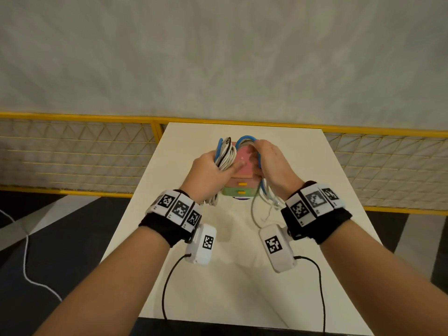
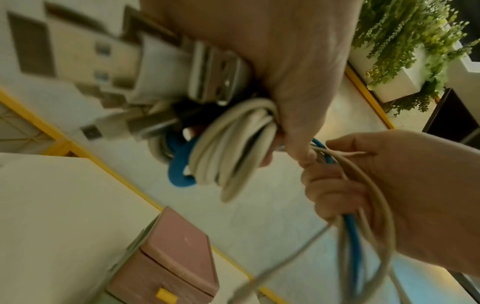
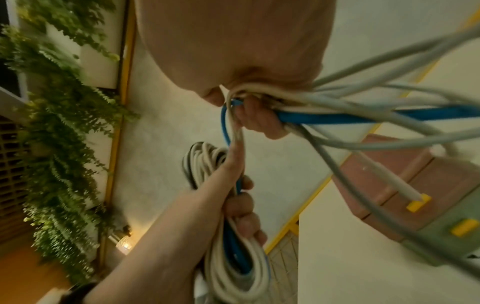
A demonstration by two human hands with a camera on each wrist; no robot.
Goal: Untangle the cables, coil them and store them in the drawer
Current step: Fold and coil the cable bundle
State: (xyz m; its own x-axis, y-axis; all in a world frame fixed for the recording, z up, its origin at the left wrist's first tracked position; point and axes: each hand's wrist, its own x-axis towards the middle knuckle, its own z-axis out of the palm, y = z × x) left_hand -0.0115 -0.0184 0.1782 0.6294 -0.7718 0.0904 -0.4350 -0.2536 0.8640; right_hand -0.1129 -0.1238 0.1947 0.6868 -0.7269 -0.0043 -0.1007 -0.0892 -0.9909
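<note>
Holding both hands up over the small drawer unit [image 1: 238, 177], I have cables in each. My left hand [image 1: 210, 169] is curled round a coiled bundle of white cables [image 1: 226, 154] with a blue loop and a dark strand in it, just left of the drawer unit's pink top; the left wrist view shows white plug ends [image 2: 166, 82] bunched against the palm there. My right hand [image 1: 272, 161] grips a looser set of loops, a blue cable [image 1: 246, 139] and pale grey ones, above the unit's right side, and their loose ends [image 1: 265, 204] hang down past its front right corner toward the white table [image 1: 242, 287]. The unit stands on the table's far half, with a pink drawer over a green one, each with a yellow handle [image 1: 241, 184], both pushed in. Behind the drawer unit a yellow-framed mesh fence [image 1: 72, 151] runs along the table's far edge.
</note>
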